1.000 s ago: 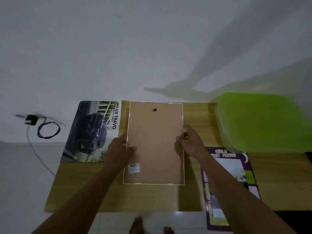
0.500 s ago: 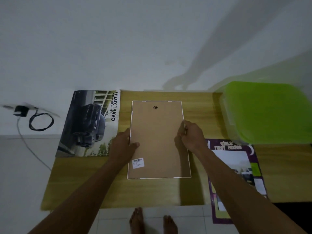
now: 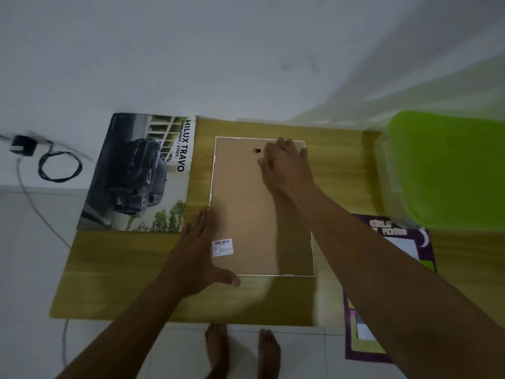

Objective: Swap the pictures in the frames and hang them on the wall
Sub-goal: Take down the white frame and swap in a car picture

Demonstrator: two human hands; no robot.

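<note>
A white-edged picture frame lies face down at the centre of a wooden table, brown backing board up, small black hanger toward 12 o'clock, barcode sticker at 7 o'clock; a dark pickup-truck poster lies flat at 9 o'clock; a purple-bordered picture lies at 4 o'clock, overhanging the table edge.

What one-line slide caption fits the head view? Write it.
Picture frame lying face-down on wooden table, left hand bracing its corner, right hand reaching its top edge, truck poster alongside.

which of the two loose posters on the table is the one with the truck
The Hilux Travo poster, left of the face-down frame; the purple poster lies right.
</note>
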